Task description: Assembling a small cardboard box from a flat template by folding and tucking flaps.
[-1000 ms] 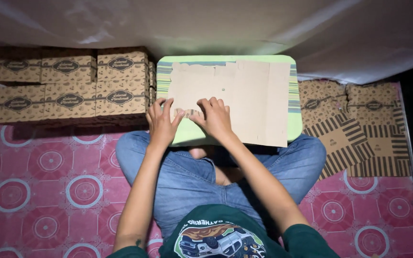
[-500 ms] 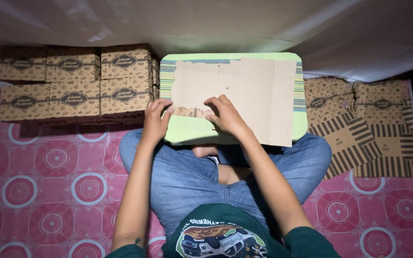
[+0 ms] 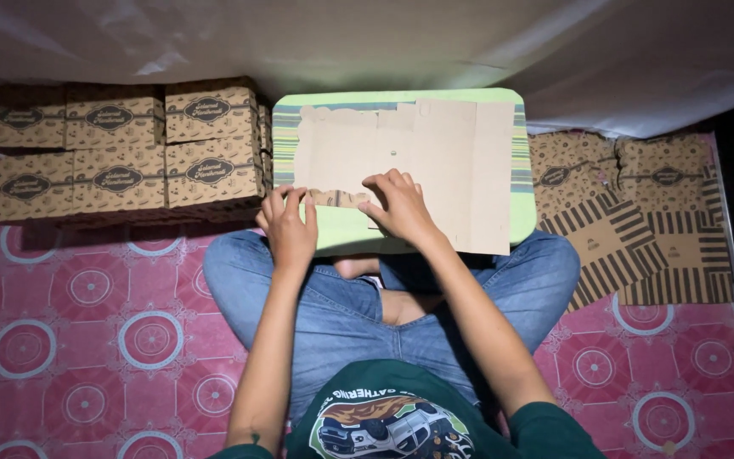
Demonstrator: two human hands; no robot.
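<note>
A pink patterned floor mat [image 3: 87,340] carries a small green table [image 3: 341,234]. A flat cardboard sheet [image 3: 435,161] covers most of it, so creases press firmly. At its near edge, the left hand [image 3: 289,228] and right hand [image 3: 399,206] press a flap down, fingers curled
</note>
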